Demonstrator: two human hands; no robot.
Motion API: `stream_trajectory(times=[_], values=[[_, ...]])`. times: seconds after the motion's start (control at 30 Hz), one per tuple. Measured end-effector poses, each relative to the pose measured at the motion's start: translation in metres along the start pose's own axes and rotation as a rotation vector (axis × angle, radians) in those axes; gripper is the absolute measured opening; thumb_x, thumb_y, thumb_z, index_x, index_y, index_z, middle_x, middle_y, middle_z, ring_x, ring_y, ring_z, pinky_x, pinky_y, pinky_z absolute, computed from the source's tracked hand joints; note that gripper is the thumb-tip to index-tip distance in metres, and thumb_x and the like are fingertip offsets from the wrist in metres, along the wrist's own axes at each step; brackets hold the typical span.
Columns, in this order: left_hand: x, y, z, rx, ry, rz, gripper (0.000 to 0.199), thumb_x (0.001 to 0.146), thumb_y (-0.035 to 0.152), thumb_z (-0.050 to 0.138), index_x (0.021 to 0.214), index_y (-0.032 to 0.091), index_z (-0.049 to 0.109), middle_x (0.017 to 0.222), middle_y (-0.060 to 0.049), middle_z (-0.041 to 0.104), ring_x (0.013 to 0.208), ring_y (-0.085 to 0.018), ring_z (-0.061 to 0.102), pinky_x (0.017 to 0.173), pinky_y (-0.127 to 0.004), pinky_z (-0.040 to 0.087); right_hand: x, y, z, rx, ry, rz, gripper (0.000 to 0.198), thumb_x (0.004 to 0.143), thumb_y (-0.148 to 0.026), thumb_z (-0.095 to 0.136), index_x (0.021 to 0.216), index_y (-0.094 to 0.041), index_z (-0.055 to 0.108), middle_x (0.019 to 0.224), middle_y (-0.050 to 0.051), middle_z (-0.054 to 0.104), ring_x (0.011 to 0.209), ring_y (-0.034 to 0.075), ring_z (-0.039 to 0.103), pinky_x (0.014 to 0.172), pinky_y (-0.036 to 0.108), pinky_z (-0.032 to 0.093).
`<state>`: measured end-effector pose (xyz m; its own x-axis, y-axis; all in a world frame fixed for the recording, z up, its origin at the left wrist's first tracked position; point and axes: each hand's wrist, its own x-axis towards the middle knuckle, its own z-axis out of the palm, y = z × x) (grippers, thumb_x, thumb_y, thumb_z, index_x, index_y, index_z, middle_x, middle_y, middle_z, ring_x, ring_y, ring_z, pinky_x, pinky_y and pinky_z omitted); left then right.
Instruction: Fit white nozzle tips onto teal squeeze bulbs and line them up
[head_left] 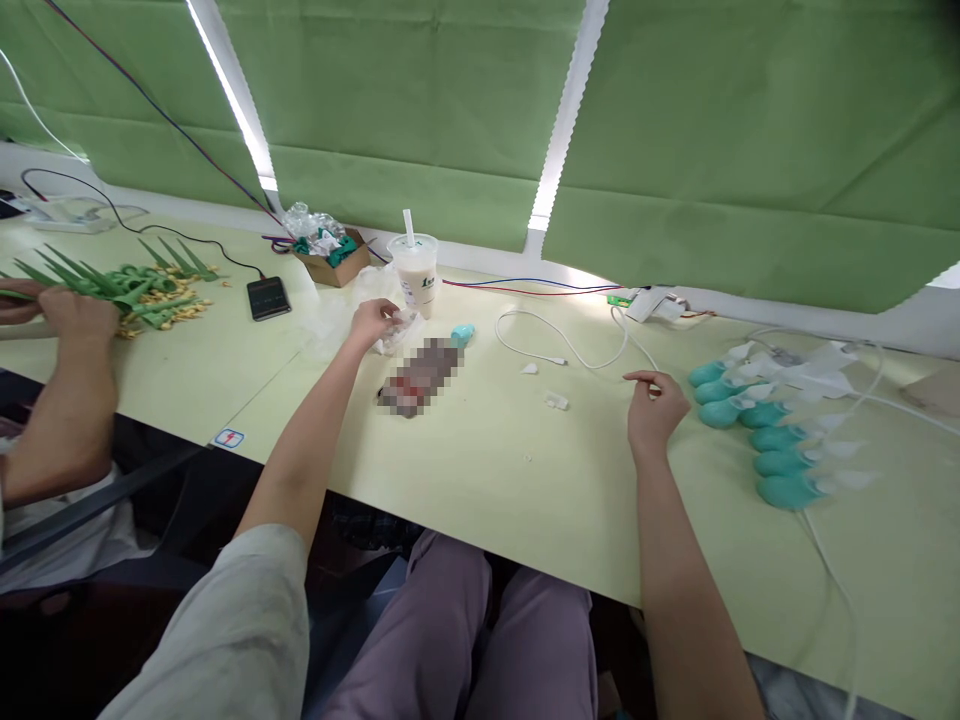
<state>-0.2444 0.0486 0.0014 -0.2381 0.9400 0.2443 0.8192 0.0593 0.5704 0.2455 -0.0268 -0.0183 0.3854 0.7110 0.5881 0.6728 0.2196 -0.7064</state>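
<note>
My left hand [374, 325] reaches to a crumpled clear plastic bag [401, 335] with whitish contents. Its fingers curl down at the bag, and what they pinch is too small to make out. Just right of it lie a blurred-out flat object [424, 375] and a single teal bulb-shaped piece [463, 336]. My right hand [656, 405] hovers over the table with the index finger stretched out, the others loosely curled, nothing visible in them. Beside it, several teal bulb-shaped pieces [780, 438] with white pointed tips lie in a slanting row.
A lidded drink cup [417, 280] with a straw stands behind my left hand, near a cardboard box [337, 262] of scraps. A white cable [555, 340] and small white pieces [556, 401] lie mid-table. At left, another person's hands [75, 310] handle green stems [142, 290] near a black phone-like device [268, 298].
</note>
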Motion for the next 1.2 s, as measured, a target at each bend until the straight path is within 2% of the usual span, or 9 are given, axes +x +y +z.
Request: stream_trajectory(times=[0.1, 0.2, 0.33, 0.53, 0.73, 0.93, 1.2], values=[[-0.002, -0.01, -0.004, -0.166, 0.051, -0.073, 0.038, 0.064, 0.033, 0.068, 0.096, 0.014, 0.068, 0.089, -0.009, 0.07, 0.083, -0.021, 0.062, 0.08, -0.032, 0.047, 0.0, 0.0, 0.0, 0.005, -0.002, -0.004, 0.027, 0.07, -0.014, 0.04, 0.07, -0.019, 0.067, 0.078, 0.005, 0.067, 0.077, 0.018, 0.057, 0.067, 0.03, 0.044], [-0.004, -0.016, -0.005, -0.235, 0.045, -0.085, 0.035, 0.069, 0.03, 0.063, 0.099, 0.012, 0.067, 0.084, -0.01, 0.071, 0.085, -0.021, 0.063, 0.084, -0.032, 0.047, 0.0, 0.001, 0.0, 0.007, -0.004, -0.012, 0.027, 0.07, -0.014, 0.041, 0.069, -0.019, 0.067, 0.077, 0.005, 0.067, 0.075, 0.018, 0.057, 0.067, 0.03, 0.044], [-0.005, -0.018, -0.003, -0.22, 0.05, -0.054, 0.034, 0.075, 0.03, 0.055, 0.1, 0.011, 0.068, 0.082, -0.01, 0.072, 0.088, -0.022, 0.064, 0.086, -0.032, 0.046, 0.0, 0.001, 0.001, 0.008, -0.011, -0.013, 0.027, 0.07, -0.014, 0.041, 0.069, -0.019, 0.067, 0.078, 0.005, 0.067, 0.076, 0.018, 0.057, 0.067, 0.03, 0.044], [-0.004, -0.016, 0.001, -0.232, 0.048, -0.032, 0.03, 0.073, 0.037, 0.057, 0.084, 0.014, 0.072, 0.078, -0.01, 0.071, 0.083, -0.023, 0.064, 0.082, -0.032, 0.046, -0.001, -0.001, 0.0, 0.011, -0.025, 0.006, 0.027, 0.071, -0.015, 0.04, 0.07, -0.019, 0.066, 0.078, 0.005, 0.067, 0.077, 0.019, 0.057, 0.068, 0.03, 0.043], [-0.006, -0.014, 0.001, -0.264, 0.07, -0.037, 0.027, 0.072, 0.034, 0.059, 0.086, 0.013, 0.07, 0.078, -0.009, 0.071, 0.079, -0.02, 0.064, 0.079, -0.029, 0.047, 0.0, -0.002, 0.0, 0.008, -0.034, 0.016, 0.027, 0.071, -0.015, 0.04, 0.069, -0.019, 0.066, 0.077, 0.005, 0.066, 0.077, 0.019, 0.057, 0.066, 0.03, 0.043], [-0.01, -0.01, -0.002, -0.241, 0.076, -0.021, 0.025, 0.076, 0.03, 0.053, 0.085, 0.015, 0.071, 0.083, -0.009, 0.073, 0.086, -0.021, 0.064, 0.085, -0.031, 0.046, 0.0, -0.002, 0.0, 0.014, -0.045, 0.007, 0.027, 0.071, -0.015, 0.04, 0.069, -0.019, 0.067, 0.078, 0.005, 0.067, 0.078, 0.019, 0.058, 0.066, 0.03, 0.043], [-0.011, -0.008, -0.003, -0.303, 0.065, 0.003, 0.028, 0.064, 0.029, 0.067, 0.088, 0.015, 0.071, 0.085, -0.01, 0.072, 0.082, -0.021, 0.065, 0.08, -0.031, 0.049, 0.0, -0.003, 0.001, 0.01, -0.053, 0.013, 0.027, 0.071, -0.013, 0.04, 0.069, -0.02, 0.066, 0.077, 0.004, 0.066, 0.077, 0.018, 0.058, 0.066, 0.029, 0.044]])
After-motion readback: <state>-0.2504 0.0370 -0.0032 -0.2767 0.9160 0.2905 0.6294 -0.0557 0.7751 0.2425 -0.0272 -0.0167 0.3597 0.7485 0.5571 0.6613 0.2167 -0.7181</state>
